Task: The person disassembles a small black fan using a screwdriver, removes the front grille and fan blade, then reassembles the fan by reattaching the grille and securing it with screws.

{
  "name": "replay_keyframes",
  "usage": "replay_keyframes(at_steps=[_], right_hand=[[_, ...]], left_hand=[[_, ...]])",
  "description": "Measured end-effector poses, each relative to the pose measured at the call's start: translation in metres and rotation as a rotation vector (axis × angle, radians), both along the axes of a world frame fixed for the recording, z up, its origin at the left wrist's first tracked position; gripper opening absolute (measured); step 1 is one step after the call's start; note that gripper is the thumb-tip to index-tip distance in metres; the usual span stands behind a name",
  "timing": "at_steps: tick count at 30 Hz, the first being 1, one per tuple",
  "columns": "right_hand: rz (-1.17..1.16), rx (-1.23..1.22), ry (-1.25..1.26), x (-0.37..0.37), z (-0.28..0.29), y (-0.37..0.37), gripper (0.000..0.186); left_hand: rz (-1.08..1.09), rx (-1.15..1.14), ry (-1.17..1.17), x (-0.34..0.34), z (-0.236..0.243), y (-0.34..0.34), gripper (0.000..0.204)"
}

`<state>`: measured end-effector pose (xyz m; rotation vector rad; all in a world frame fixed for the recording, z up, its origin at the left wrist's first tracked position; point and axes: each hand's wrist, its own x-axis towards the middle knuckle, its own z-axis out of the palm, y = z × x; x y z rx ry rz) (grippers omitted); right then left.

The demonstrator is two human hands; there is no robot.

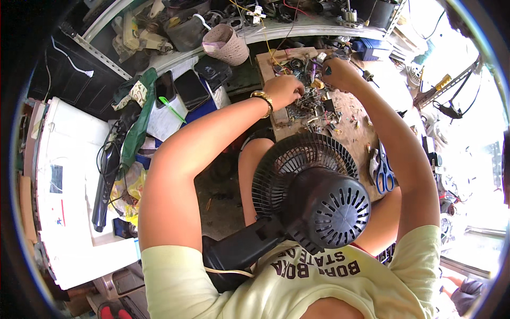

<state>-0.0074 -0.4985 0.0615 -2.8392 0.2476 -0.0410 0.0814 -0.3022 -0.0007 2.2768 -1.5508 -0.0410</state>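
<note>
A wooden board [350, 139] bears a loose heap of small metal parts, screws and wires [314, 101]. At the heap's left edge is my left hand [285, 91], fingers curled together at the parts; anything in its pinch is too small to name. My right hand [340, 75] is closed over the heap's upper right side, its fingertips mostly hidden, so what it holds cannot be made out. A small yellowish piece [317, 84] lies between the two hands. Nearer to me, a black electric fan [332, 210] stands before my body and covers the board's front part.
Blue-handled scissors [384, 178] lie on the right below my right forearm. A pink woven basket [226, 45] stands on the cluttered shelf [297, 32] behind. To the left are papers with a green pen [171, 109] and a white cabinet [69, 175]. A blue box [374, 49] sits far right.
</note>
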Motion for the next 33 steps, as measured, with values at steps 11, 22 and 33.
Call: replay_keyframes(at_steps=[11,22,33], right_hand=[[-0.092,0.215,0.130,-0.014,-0.024,-0.009,0.033],[-0.040,0.207,0.010,-0.018,-0.036,-0.019,0.032],[-0.091,0.335,0.016,-0.026,-0.021,-0.020,0.020]], left_hand=[[-0.188,0.288,-0.532,0.007,-0.022,-0.052,0.015],[-0.280,0.253,-0.622,0.008,-0.023,-0.052,0.017],[-0.338,0.230,-0.640,0.009,-0.022,-0.051,0.011]])
